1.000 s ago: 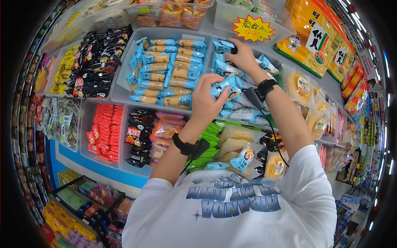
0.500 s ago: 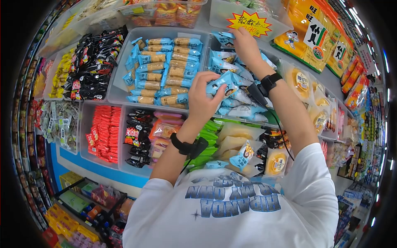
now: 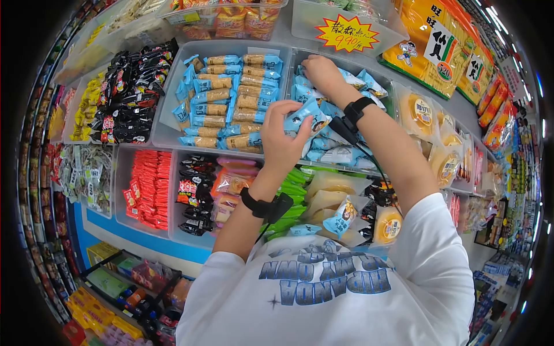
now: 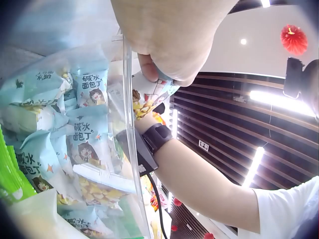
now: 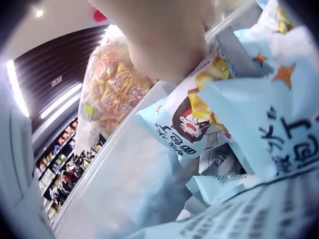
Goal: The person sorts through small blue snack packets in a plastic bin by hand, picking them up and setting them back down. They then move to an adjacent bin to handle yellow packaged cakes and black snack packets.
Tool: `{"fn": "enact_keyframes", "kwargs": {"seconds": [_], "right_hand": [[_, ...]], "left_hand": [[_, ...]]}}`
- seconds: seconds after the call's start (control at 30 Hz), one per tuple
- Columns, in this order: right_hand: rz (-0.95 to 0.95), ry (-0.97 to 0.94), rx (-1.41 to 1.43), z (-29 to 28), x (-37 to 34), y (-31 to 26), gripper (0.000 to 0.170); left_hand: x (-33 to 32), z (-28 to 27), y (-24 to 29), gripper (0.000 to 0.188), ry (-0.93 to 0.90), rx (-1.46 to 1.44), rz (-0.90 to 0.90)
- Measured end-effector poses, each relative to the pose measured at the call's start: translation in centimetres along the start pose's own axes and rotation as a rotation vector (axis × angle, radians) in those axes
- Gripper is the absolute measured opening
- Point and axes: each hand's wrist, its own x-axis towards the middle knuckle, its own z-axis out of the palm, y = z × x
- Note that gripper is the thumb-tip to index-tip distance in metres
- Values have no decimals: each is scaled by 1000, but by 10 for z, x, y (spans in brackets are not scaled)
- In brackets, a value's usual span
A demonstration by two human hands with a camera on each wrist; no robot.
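Observation:
My left hand (image 3: 281, 137) pinches a light blue snack packet (image 3: 307, 117) between thumb and fingers, over the front left of a clear plastic bin. In the left wrist view this packet (image 4: 149, 92) shows white and blue with yellow bread cubes printed on it. My right hand (image 3: 323, 75) is curled down at the bin's back left corner. Under it in the right wrist view, the end of another such packet (image 5: 192, 119), with a cartoon girl, goes in beneath the fingers; the fingertips are hidden. More packets (image 3: 340, 154) fill the bin around both hands.
Left of this bin, another bin (image 3: 164, 124) holds rows of blue-wrapped rolls (image 3: 254, 104). A yellow price sign (image 3: 347, 33) stands behind. Round cakes in clear wrap (image 3: 420, 115) lie right, green packets (image 3: 292, 199) in front. A cable (image 3: 378, 167) hangs from the right wrist.
My right hand lifted a blue packet toward the price sign, then came down and left into the bin's back corner. The left hand has kept its packet and hardly moved.

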Motion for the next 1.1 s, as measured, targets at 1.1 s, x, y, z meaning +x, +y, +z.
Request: {"fn": "enact_keyframes", "kwargs": {"seconds": [1.1], "right_hand": [[1119, 642, 1644, -109, -329, -77, 28]], "left_hand": [[28, 82, -27, 36, -953, 493, -26]]}}
